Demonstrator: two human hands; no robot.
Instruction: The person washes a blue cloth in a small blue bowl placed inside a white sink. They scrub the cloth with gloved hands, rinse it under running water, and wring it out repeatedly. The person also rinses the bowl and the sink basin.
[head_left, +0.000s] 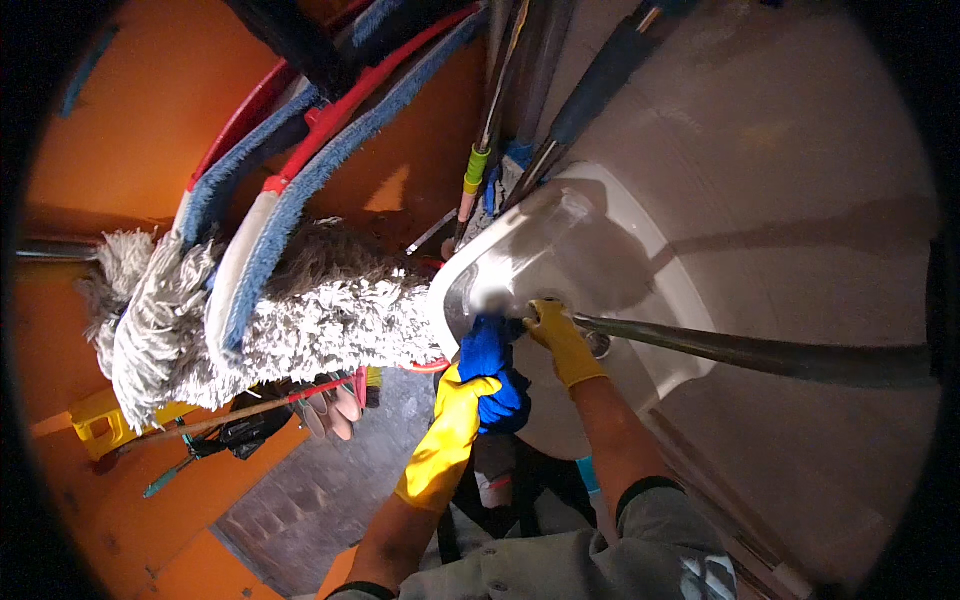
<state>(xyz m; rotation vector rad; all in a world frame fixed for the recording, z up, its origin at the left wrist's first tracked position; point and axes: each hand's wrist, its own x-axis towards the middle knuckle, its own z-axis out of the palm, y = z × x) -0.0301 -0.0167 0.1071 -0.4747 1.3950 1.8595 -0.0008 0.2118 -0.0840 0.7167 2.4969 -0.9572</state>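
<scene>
My left hand (459, 401), in a yellow rubber glove, grips a bunched blue cloth (491, 375) over the near-left rim of a white sink (694, 300). The cloth's far end hangs inside the basin, near a bright blurred patch. My right hand (562, 341), also gloved in yellow, is over the basin with its fingers curled beside the cloth. Next to those fingers ends a dark metal pipe (720, 349), coming in from the right. Whether the fingers hold the pipe's end or the cloth is hidden. A round drain (598, 343) shows beside my right wrist.
Grey-white string mop heads (330, 330) and dust mops with blue fringes and red frames (330, 135) hang left of the sink. Long handles (592, 90) lean behind it. Below are a yellow plastic item (97, 427), a wooden pole (217, 420) and pale shoes (330, 412).
</scene>
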